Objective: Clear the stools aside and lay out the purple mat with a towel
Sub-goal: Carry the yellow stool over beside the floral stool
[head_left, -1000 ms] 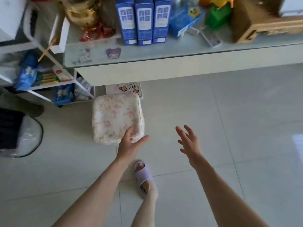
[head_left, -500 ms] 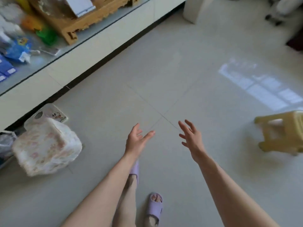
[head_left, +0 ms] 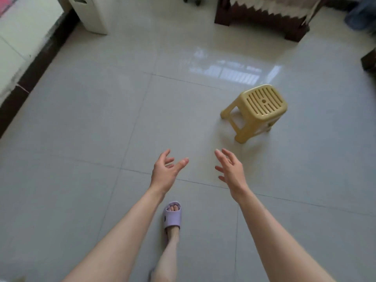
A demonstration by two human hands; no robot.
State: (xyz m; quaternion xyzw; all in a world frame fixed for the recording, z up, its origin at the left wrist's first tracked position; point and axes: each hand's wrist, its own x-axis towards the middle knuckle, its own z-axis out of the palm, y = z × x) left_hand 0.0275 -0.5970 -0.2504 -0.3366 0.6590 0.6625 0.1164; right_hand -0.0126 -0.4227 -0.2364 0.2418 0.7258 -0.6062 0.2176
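A small yellow plastic stool (head_left: 258,110) with a slotted seat stands upright on the tiled floor, right of centre. My left hand (head_left: 165,173) and my right hand (head_left: 231,171) are both held out in front of me, fingers spread, holding nothing. The right hand is the nearer one to the stool, a short way below and left of it, not touching. No purple mat or towel is in view.
My foot in a lilac slipper (head_left: 172,215) is on the floor between my arms. A white cabinet (head_left: 89,15) stands at the top left, a dark wooden piece with a lace cover (head_left: 262,15) at the top right. A dark skirting (head_left: 38,58) runs along the left.
The view has swung right, away from the shelf and the floral cushioned stool that my left hand touched. That stool is out of view; the yellow stool is now ahead. Both hands stay open.
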